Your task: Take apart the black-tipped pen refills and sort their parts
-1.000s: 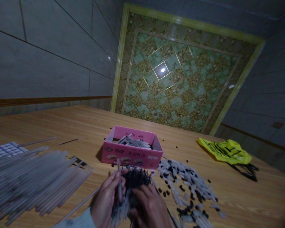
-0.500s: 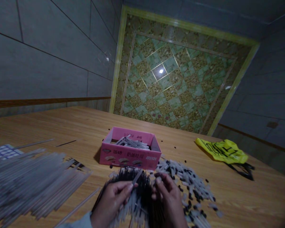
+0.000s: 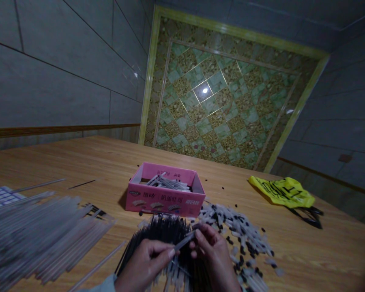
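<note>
Between thumb and fingers, my left hand (image 3: pixel 149 261) pinches one end of a short translucent tube (image 3: pixel 184 241). My right hand (image 3: pixel 214 253) has its fingertips closed at the tube's other end, where a small dark piece (image 3: pixel 197 226) shows; whether it is joined to the tube is unclear. Under both hands lies a bundle of thin black-tipped sticks (image 3: pixel 161 229), partly hidden by them. Just beyond stands a pink cardboard box (image 3: pixel 166 203) with pale tubes (image 3: pixel 168 182) inside. To the right spreads a pile of small white and black pieces (image 3: pixel 241 225).
Many long clear tubes (image 3: pixel 39 239) lie at the left, near a blue-and-white checked cloth (image 3: pixel 3 196). A yellow bag (image 3: pixel 282 192) with black straps rests on the wooden table (image 3: pixel 316 255) at right. A tiled wall (image 3: pixel 209 93) stands behind.
My left hand has tilted the tube over to the right, and its far end now meets my right fingertips. Earlier the tube pointed upward, apart from the right hand.
</note>
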`<state>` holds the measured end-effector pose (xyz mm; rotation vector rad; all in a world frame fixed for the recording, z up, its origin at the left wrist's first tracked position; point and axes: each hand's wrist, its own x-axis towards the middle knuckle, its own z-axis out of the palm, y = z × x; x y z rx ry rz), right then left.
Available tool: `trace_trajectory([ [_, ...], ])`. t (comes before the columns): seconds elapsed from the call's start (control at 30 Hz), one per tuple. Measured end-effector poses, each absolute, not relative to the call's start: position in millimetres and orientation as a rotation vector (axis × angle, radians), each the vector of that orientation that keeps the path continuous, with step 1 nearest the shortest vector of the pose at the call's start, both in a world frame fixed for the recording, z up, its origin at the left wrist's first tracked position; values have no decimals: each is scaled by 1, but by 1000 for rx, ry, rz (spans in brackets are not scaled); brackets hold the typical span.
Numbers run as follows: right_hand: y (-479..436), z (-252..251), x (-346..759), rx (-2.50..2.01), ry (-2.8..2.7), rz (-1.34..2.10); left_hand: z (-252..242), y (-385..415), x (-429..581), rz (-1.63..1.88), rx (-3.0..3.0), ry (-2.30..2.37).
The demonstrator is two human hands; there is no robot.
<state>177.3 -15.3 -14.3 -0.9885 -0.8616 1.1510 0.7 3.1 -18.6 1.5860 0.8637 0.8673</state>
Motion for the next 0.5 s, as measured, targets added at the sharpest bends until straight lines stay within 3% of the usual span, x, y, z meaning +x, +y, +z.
trace_trajectory([
  [0.27, -15, -7, 190, -983, -1150, 1216, -32, 5, -1, 655, 1175, 821],
  [0.5, -16, -14, 189, -998, -1184, 1156, -14, -2, 0, 757, 1741, 929],
])
